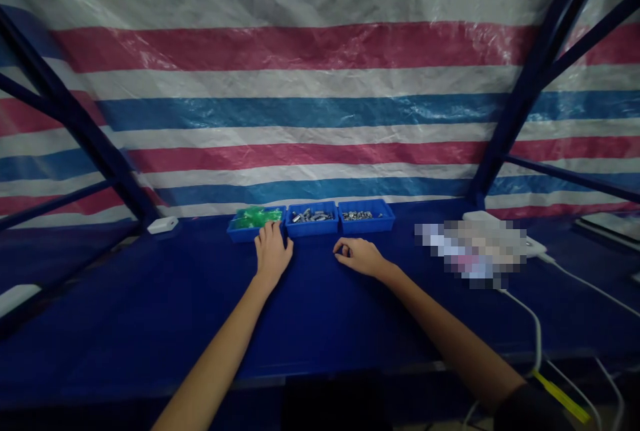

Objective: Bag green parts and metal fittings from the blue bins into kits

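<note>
Three blue bins stand in a row at the back of the table. Green, see-through pieces (250, 218) fill much of the left bin (241, 236). My left hand (273, 251) reaches to this bin's front edge, fingertips over it and thumb apart, with no object visible in it. Shiny metal parts (313, 216) lie in the middle bin (313, 228). Small metal pieces (357, 215) are in the right bin (367, 225). In front of that bin, my right hand (365, 258) is low over the table, its fingers curled towards the thumb. Whatever it may hold is hidden.
The blue table (310, 324) backs onto a striped plastic sheet (320, 111). Blue frame posts rise at both sides. To the right are a white power strip (493, 228), a blurred-out patch and white cables (537, 331). A small white box (163, 225) is at left.
</note>
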{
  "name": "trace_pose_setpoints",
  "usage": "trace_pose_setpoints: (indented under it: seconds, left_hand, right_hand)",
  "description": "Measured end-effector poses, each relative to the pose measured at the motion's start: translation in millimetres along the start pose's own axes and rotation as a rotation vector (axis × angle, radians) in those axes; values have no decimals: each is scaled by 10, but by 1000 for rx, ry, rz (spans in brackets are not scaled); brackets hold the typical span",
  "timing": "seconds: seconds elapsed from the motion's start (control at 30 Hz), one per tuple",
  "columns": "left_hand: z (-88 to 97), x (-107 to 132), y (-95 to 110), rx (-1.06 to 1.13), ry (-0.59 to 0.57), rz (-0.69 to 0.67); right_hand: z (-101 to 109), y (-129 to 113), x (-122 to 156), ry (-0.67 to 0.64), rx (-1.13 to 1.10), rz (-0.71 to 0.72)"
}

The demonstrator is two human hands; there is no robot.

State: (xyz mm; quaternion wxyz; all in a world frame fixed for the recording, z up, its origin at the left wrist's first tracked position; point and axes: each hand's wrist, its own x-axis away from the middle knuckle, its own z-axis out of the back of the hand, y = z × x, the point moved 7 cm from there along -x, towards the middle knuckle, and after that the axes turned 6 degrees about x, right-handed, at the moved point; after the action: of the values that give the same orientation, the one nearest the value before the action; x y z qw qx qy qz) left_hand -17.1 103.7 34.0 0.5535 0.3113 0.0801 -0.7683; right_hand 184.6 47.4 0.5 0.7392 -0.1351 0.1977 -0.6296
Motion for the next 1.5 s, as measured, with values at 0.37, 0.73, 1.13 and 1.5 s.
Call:
trace_pose_setpoints:
  seconds: [0.37, 0.73, 1.13, 1.5]
  left_hand:
    - [4, 10, 31, 13, 57, 42]
    - [-251, 272, 660, 309, -279, -276]
    - [-318, 305, 650, 232, -363, -235]
    - [-277, 338, 661, 189, -338, -228]
  right_hand:
    - [-2, 48, -33, -10, -23, 13]
    - [11, 93, -10, 23, -73, -3]
    - [11, 80, -13, 35, -94, -8]
    - [116, 220, 19, 193, -147, 14]
